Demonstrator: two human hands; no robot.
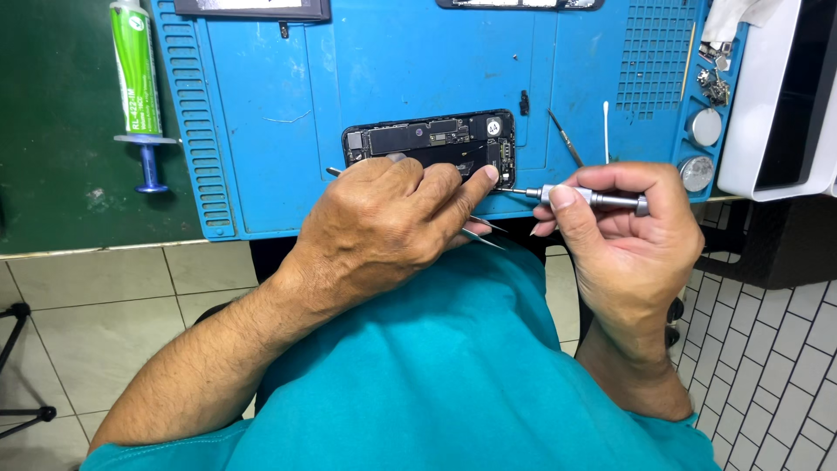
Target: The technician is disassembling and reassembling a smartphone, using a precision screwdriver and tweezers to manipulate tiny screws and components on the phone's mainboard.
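Basically a screw job on an opened phone (429, 142), which lies flat on the blue work mat (261, 131) near the table's front edge, insides showing. Judging by the pose, a screw at the phone's right end is being worked; the tip needs to stay seated and straight while it turns. Left hand (384, 222) is closed down over the phone's near edge, index finger pressed by its right end, with thin tweezers (484, 231) poking out from under the fingers. Right hand (615, 231) is curled tight around a small metal screwdriver (580, 197), tip touching the phone's right edge. Green syringe tube (137, 78) sits well apart, far left.
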